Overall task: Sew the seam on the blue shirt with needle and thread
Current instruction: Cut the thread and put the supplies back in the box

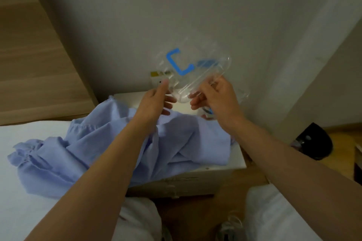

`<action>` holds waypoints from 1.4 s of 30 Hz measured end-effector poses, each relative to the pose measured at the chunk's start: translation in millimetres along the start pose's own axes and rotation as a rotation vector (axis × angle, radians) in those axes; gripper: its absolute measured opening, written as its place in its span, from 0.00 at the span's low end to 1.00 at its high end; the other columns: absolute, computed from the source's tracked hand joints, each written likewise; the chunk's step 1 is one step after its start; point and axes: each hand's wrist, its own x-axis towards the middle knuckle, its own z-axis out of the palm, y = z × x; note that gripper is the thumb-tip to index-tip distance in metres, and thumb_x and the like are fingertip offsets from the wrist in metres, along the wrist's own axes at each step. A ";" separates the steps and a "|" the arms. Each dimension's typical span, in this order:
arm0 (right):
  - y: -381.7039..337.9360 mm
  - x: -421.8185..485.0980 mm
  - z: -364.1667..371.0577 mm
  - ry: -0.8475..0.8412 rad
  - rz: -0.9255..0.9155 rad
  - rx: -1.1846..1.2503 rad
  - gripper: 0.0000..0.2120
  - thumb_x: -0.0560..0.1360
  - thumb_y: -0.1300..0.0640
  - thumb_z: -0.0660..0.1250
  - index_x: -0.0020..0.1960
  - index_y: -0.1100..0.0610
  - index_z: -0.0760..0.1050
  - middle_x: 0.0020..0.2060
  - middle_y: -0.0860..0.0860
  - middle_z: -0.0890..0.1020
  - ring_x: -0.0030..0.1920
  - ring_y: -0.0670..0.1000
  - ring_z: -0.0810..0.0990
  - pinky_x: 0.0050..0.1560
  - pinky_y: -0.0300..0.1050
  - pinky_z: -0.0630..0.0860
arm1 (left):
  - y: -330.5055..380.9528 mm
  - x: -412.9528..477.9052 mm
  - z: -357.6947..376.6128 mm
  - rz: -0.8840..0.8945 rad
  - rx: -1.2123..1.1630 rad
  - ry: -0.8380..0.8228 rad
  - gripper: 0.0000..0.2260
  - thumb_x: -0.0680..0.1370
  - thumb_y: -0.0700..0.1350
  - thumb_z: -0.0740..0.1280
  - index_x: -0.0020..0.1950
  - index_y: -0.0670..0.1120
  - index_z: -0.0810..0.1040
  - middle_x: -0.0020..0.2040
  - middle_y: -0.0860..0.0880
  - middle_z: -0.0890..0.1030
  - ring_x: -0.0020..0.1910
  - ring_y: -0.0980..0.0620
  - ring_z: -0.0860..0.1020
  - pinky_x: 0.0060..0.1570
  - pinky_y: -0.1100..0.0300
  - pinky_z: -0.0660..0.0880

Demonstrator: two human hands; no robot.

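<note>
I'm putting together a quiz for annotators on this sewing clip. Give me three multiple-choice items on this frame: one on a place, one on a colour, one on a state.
1. Where does the blue shirt lie?
A. across the bed and the white nightstand
B. on a wall hook
C. on the floor

2. What colour is the C-shaped piece on the clear case?
A. red
B. blue
C. green

3. How is the clear case placed?
A. lying on the nightstand
B. shut in a drawer
C. held up in both hands

Answers:
1 A: the shirt drapes from the bed onto the nightstand top.
2 B: the piece shows bright blue against the clear plastic.
3 C: the left hand and the right hand grip its lower edge above the nightstand.
</note>
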 end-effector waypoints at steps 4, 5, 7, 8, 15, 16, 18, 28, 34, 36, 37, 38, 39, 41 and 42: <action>1.3 -4.2 -26.4 -0.047 0.189 -0.016 0.05 0.80 0.60 0.61 0.44 0.56 0.69 0.40 0.57 0.85 0.32 0.52 0.80 0.43 0.56 0.78 | 7.7 0.4 40.6 -0.068 0.108 -0.011 0.11 0.79 0.51 0.65 0.43 0.45 0.77 0.33 0.49 0.76 0.32 0.53 0.73 0.33 0.62 0.74; 0.3 -3.4 -31.3 -0.056 0.219 -0.018 0.05 0.79 0.61 0.62 0.45 0.57 0.69 0.40 0.58 0.85 0.31 0.53 0.79 0.44 0.57 0.79 | 6.1 3.0 47.4 -0.083 0.122 -0.009 0.10 0.79 0.48 0.67 0.41 0.44 0.76 0.32 0.49 0.74 0.31 0.53 0.72 0.31 0.63 0.72; -1.4 1.8 -45.6 0.010 0.253 -0.046 0.03 0.78 0.60 0.64 0.48 0.58 0.70 0.42 0.59 0.84 0.27 0.51 0.77 0.33 0.47 0.81 | 4.1 8.2 54.8 -0.055 0.157 0.015 0.12 0.78 0.45 0.68 0.36 0.45 0.73 0.31 0.48 0.71 0.29 0.53 0.69 0.29 0.64 0.70; -2.0 5.8 -56.2 0.094 0.244 -0.109 0.06 0.78 0.58 0.66 0.51 0.59 0.71 0.43 0.59 0.83 0.26 0.49 0.75 0.27 0.42 0.77 | 1.3 12.9 58.8 -0.055 0.182 0.036 0.12 0.78 0.45 0.68 0.35 0.45 0.72 0.30 0.48 0.70 0.29 0.53 0.68 0.30 0.63 0.70; 14.3 30.9 -106.2 0.232 0.113 -0.684 0.24 0.77 0.47 0.66 0.68 0.59 0.70 0.60 0.55 0.74 0.54 0.49 0.75 0.55 0.40 0.72 | -11.0 24.6 69.4 -0.019 0.391 0.137 0.22 0.73 0.56 0.71 0.61 0.42 0.78 0.49 0.44 0.82 0.41 0.47 0.77 0.48 0.50 0.78; 16.2 32.4 -106.2 0.220 0.120 -0.722 0.25 0.76 0.46 0.67 0.67 0.59 0.70 0.63 0.55 0.71 0.58 0.52 0.74 0.60 0.44 0.72 | -10.9 23.9 70.3 -0.029 0.424 0.126 0.24 0.73 0.58 0.70 0.62 0.44 0.77 0.52 0.43 0.82 0.43 0.46 0.78 0.51 0.49 0.78; 17.1 33.6 -106.2 0.211 0.147 -0.719 0.23 0.76 0.48 0.67 0.66 0.59 0.68 0.62 0.55 0.71 0.57 0.53 0.74 0.60 0.48 0.73 | -12.1 24.7 73.1 -0.041 0.443 0.084 0.24 0.75 0.58 0.68 0.63 0.44 0.75 0.54 0.43 0.81 0.45 0.45 0.80 0.48 0.50 0.79; 10.0 26.4 -93.7 -0.021 0.442 -0.389 0.09 0.77 0.56 0.65 0.48 0.62 0.72 0.32 0.57 0.80 0.28 0.51 0.79 0.33 0.43 0.78 | -10.2 24.2 62.6 -0.132 0.435 0.119 0.33 0.67 0.61 0.64 0.67 0.43 0.70 0.61 0.39 0.76 0.57 0.38 0.77 0.58 0.41 0.75; 17.4 12.1 -72.5 -0.071 0.527 0.051 0.15 0.79 0.55 0.66 0.60 0.63 0.75 0.46 0.63 0.84 0.42 0.58 0.84 0.39 0.45 0.83 | -7.4 5.7 67.1 0.333 0.932 0.215 0.27 0.77 0.59 0.61 0.75 0.53 0.64 0.71 0.43 0.62 0.69 0.41 0.61 0.67 0.53 0.57; 22.0 5.4 -62.0 -0.148 0.517 0.069 0.14 0.80 0.54 0.64 0.59 0.63 0.77 0.49 0.64 0.84 0.46 0.59 0.85 0.44 0.46 0.83 | -9.0 2.5 74.8 0.408 1.106 0.120 0.27 0.74 0.64 0.54 0.72 0.58 0.67 0.72 0.47 0.64 0.69 0.42 0.60 0.65 0.52 0.57; 21.2 2.5 -60.4 -0.191 0.523 0.054 0.14 0.80 0.53 0.64 0.59 0.63 0.77 0.49 0.64 0.84 0.47 0.59 0.85 0.45 0.47 0.83 | -10.4 2.6 77.1 0.396 1.156 0.075 0.25 0.75 0.63 0.53 0.71 0.59 0.69 0.72 0.49 0.64 0.69 0.43 0.59 0.64 0.52 0.57; 18.2 1.1 -61.7 -0.232 0.546 0.018 0.15 0.80 0.51 0.64 0.58 0.62 0.77 0.49 0.63 0.84 0.48 0.59 0.85 0.44 0.47 0.83 | -11.3 3.0 77.9 0.374 1.180 0.043 0.22 0.78 0.61 0.53 0.70 0.60 0.69 0.73 0.51 0.65 0.70 0.44 0.59 0.64 0.53 0.56; 14.5 0.6 -65.8 -0.264 0.581 -0.038 0.17 0.79 0.49 0.64 0.58 0.62 0.76 0.49 0.63 0.84 0.49 0.59 0.85 0.44 0.47 0.83 | -11.9 3.4 77.4 0.360 1.180 0.025 0.20 0.79 0.60 0.53 0.70 0.60 0.70 0.73 0.53 0.65 0.70 0.46 0.58 0.64 0.54 0.56; 9.1 4.1 -78.4 -0.213 0.639 -0.181 0.21 0.79 0.44 0.63 0.57 0.62 0.74 0.50 0.62 0.83 0.48 0.58 0.84 0.45 0.47 0.82 | -13.9 6.4 72.3 0.340 1.142 0.003 0.20 0.79 0.60 0.51 0.68 0.60 0.73 0.73 0.54 0.66 0.70 0.47 0.58 0.65 0.54 0.56; 8.3 7.6 -84.9 -0.122 0.643 -0.208 0.22 0.79 0.43 0.62 0.58 0.62 0.72 0.50 0.61 0.83 0.47 0.58 0.84 0.45 0.48 0.82 | -14.0 8.0 69.5 0.342 1.118 -0.007 0.25 0.76 0.61 0.47 0.67 0.60 0.73 0.73 0.53 0.66 0.70 0.47 0.59 0.66 0.53 0.58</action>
